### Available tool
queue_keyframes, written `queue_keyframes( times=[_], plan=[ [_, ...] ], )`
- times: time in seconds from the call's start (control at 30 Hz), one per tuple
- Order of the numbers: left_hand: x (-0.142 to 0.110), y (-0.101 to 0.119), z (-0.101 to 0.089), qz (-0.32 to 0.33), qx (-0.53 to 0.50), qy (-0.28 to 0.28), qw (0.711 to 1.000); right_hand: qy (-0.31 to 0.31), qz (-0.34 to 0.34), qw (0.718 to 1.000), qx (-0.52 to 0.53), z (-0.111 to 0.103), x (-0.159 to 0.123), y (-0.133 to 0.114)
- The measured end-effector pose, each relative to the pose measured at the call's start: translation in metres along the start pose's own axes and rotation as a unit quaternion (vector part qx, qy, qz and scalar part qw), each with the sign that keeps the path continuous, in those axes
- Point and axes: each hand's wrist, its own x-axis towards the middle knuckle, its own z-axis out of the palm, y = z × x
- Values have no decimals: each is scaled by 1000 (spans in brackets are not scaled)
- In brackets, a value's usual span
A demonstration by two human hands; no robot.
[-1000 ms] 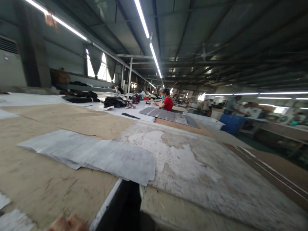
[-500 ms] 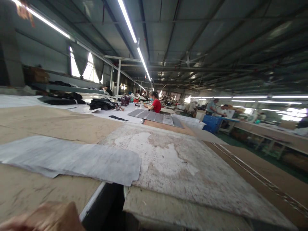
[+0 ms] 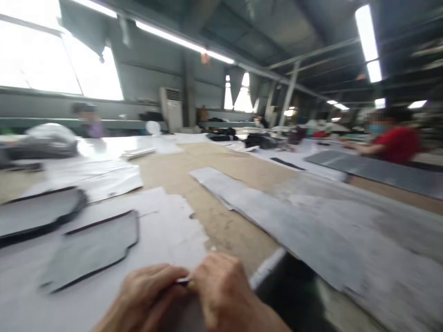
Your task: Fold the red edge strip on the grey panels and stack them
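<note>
Both my hands meet at the bottom middle of the view, over white paper (image 3: 166,230) on the worktable. My left hand (image 3: 145,295) and my right hand (image 3: 224,290) have their fingers curled together, pinching a small pale thing between them that is too blurred to name. Just left of my hands lies a grey cut piece (image 3: 90,249) with a dark edge. Another grey piece (image 3: 38,214) lies further left. A long grey sheet (image 3: 277,221) stretches away on the right.
The brown tabletop (image 3: 194,168) runs back to dark fabric piles (image 3: 259,140). A dark gap (image 3: 294,286) opens at the table edge right of my hands. A person in red (image 3: 394,140) works at the right; another person (image 3: 88,124) stands at the far left.
The view has swung left, bringing the white paper and grey pieces into sight. My hands have risen from the bottom edge and come together at the bottom middle.
</note>
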Motion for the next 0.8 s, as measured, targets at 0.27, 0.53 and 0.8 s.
queue_keyframes(
  times=[0.27,0.53,0.8],
  plan=[
    [-28,-1,-46,-281,-52,50,957,-98,52,987,112,17,22,32],
    [-70,-22,-95,-437,-170,61,881,-281,169,883,336,43,92,-1],
    [-81,-67,-129,-492,-198,83,844,-317,275,801,427,81,137,8]
  ],
)
